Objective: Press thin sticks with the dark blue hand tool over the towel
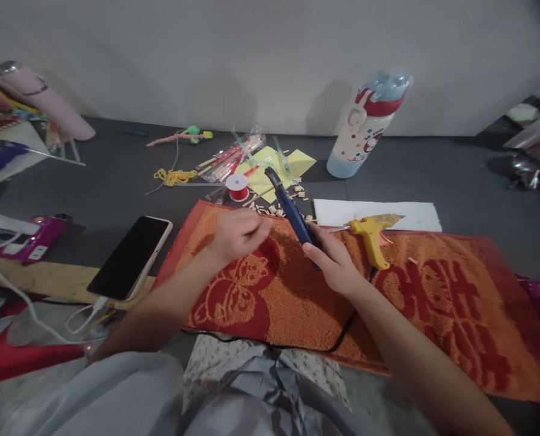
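My right hand [336,257] is wrapped round a dark blue utility knife [292,212], its tip pointing up and left over small wooden pieces [272,210]. Left of the knife, my left hand [240,233] is closed above the orange and red towel [292,303]; whatever its fingers hold, if anything, is too small to make out. A yellow glue gun [368,236] lies right of my right hand, partly on a white board [410,215]. Beyond my hands are a red ribbon spool [238,189] and yellow paper [301,162].
A cartoon bottle [356,136] stands behind the board. At the left are a phone [131,257] on its cable, a purple power strip [43,239], a pink bottle [47,103] and a blue glue gun [6,156]. Wrapped sticks [231,158] and yellow string [175,177] lie near the spool.
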`<state>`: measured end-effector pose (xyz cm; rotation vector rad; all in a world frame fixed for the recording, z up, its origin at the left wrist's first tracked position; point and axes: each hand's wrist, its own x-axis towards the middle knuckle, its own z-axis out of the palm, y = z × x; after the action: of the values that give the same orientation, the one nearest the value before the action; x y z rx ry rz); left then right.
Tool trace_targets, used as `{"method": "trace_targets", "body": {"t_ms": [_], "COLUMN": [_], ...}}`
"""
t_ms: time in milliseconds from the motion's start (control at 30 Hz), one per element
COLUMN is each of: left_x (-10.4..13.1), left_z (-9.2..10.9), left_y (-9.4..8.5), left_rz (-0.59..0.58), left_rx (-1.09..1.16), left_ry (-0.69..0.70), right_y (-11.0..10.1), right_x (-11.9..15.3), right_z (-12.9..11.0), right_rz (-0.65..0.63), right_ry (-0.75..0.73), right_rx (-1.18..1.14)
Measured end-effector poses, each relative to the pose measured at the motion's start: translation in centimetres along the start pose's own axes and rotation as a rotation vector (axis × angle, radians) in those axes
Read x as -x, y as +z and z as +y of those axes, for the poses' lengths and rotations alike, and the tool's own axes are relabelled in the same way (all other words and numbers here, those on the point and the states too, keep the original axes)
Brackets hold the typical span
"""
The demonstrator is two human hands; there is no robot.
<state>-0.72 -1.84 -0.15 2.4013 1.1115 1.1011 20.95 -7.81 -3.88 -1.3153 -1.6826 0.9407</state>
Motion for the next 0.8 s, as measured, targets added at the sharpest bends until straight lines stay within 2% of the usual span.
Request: {"method": "trace_targets", "body": {"t_ms": [33,133,267,333,433,800], "left_x": [0.2,0.4,0.6,0.7,0.9,1.0], "left_z": [0.6,2.0,2.4,2.3,2.4,2.4], "left_y": [0.4,1.6,2.8,3.2,3.8,4.2], "left_rz": [-0.072,-0.244,-0.352,-0.344,-0.315,-0.285], "left_rx": [0.026,0.116,0.538,0.743,0.893,0.86], "left_ry": [-0.036,-0.267,-0.414,-0.465,-0.56,-0.594], "right_y": [0.1,0.5,1.3,1.6,1.8,2.0], "right_x": [0.0,0.1,0.3,0.4,0.4,0.0], "right_z": [-0.2,-0.7,-0.9,-0.9,-0.9,-1.0], "right_rz": [-0.008,-0.032,-0.054,-0.063,-0.092,-0.108], "right_ry": [-0.007,-0.041,-0.03,-0.023,-0.019,0.013], "right_rx": [-0.016,-0.064,-0.104,-0.135,-0.184,-0.21]}}
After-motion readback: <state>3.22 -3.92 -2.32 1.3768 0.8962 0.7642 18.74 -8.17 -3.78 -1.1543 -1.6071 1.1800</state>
